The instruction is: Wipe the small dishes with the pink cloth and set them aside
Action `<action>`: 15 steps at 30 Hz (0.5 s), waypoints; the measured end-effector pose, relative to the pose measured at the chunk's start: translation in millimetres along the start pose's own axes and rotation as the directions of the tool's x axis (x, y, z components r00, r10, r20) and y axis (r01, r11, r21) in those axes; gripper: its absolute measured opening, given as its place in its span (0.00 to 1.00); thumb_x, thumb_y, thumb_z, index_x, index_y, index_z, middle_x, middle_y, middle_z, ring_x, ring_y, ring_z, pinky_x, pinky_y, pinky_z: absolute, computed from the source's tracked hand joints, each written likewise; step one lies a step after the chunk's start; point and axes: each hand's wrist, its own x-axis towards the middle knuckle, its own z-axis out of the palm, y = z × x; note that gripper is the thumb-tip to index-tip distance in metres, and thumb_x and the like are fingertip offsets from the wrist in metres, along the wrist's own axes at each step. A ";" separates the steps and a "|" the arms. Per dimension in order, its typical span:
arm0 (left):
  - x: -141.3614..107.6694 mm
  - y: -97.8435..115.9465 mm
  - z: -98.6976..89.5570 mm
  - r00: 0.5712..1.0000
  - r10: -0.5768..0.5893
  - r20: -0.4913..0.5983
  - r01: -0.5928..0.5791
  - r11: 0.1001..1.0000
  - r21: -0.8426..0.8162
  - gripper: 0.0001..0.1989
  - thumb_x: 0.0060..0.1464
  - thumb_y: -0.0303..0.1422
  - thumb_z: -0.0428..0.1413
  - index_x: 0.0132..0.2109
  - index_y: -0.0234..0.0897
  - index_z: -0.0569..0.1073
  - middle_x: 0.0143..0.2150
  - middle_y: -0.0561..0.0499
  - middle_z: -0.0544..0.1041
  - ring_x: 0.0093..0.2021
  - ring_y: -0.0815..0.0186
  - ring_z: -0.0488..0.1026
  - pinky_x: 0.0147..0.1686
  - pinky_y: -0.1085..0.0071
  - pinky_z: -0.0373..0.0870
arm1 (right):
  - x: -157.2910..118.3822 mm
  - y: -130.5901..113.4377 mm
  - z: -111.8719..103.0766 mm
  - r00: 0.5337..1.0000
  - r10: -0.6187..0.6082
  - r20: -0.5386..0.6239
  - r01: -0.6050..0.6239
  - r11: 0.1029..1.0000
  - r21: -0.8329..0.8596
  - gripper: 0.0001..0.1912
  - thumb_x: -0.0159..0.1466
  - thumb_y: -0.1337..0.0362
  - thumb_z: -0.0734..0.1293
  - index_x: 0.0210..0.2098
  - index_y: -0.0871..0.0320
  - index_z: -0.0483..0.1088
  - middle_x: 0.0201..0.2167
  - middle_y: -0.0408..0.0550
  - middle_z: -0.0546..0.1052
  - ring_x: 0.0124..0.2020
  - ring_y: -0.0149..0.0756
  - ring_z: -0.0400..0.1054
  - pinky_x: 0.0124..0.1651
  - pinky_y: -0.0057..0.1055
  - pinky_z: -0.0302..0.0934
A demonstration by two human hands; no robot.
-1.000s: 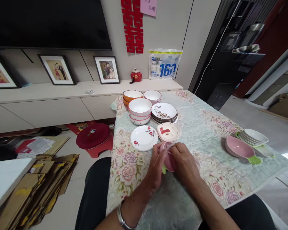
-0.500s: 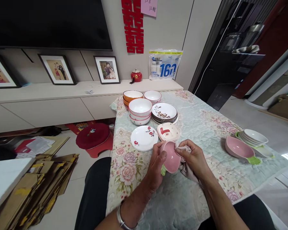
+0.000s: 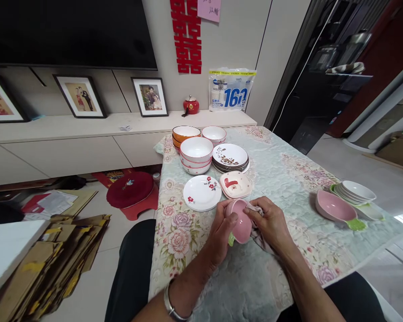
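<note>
My left hand (image 3: 221, 232) is closed on a pink bowl (image 3: 242, 226) with a green leaf-shaped handle, its thumb over the near rim. The bowl is tilted with its inside facing me. My right hand (image 3: 270, 221) grips a greyish-pink cloth (image 3: 260, 237) and presses it to the bowl's right rim. Just beyond the hands lie a stack of white plates with red flowers (image 3: 202, 192) and a squarish patterned dish (image 3: 235, 184).
Behind stand stacked white bowls (image 3: 196, 154), orange bowls (image 3: 186, 132) and brown-flowered plates (image 3: 230, 156). At the right are another pink bowl (image 3: 336, 206) and small white bowls (image 3: 359, 191). A red stool (image 3: 130, 192) and flattened cardboard (image 3: 50, 268) sit left of the table.
The pink bowl has turned slightly and shifted a little to the right in my hands. My right hand with the cloth has moved slightly along its rim.
</note>
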 end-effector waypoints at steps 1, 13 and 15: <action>0.0 1.0 0.4 1.000 -0.011 0.005 0.011 1.000 -0.016 0.18 0.59 0.41 0.54 0.53 0.38 0.68 0.51 0.46 0.73 0.51 0.57 0.68 0.48 0.65 0.63 | -0.1 0.6 0.6 1.000 0.010 0.000 -0.010 1.000 0.016 0.13 0.57 0.52 0.71 0.30 0.56 0.76 0.31 0.47 0.76 0.35 0.41 0.69 0.40 0.35 0.60; 3.0 3.0 6.8 0.978 -0.160 -0.133 0.133 0.973 -0.190 0.15 0.57 0.43 0.55 0.48 0.41 0.71 0.48 0.47 0.75 0.50 0.56 0.69 0.44 0.65 0.66 | -8.6 -8.0 7.3 0.971 -0.224 -0.087 0.193 0.943 -0.272 0.12 0.64 0.63 0.61 0.45 0.58 0.71 0.38 0.50 0.74 0.38 0.40 0.69 0.40 0.34 0.61; 2.7 1.7 7.8 0.991 -0.100 -0.092 0.086 0.986 -0.146 0.16 0.59 0.43 0.55 0.49 0.39 0.70 0.50 0.45 0.74 0.53 0.55 0.69 0.51 0.62 0.64 | -14.1 -10.4 14.8 0.952 -0.305 -0.005 0.276 0.869 -0.410 0.09 0.65 0.66 0.60 0.42 0.58 0.70 0.35 0.50 0.73 0.34 0.38 0.69 0.35 0.31 0.60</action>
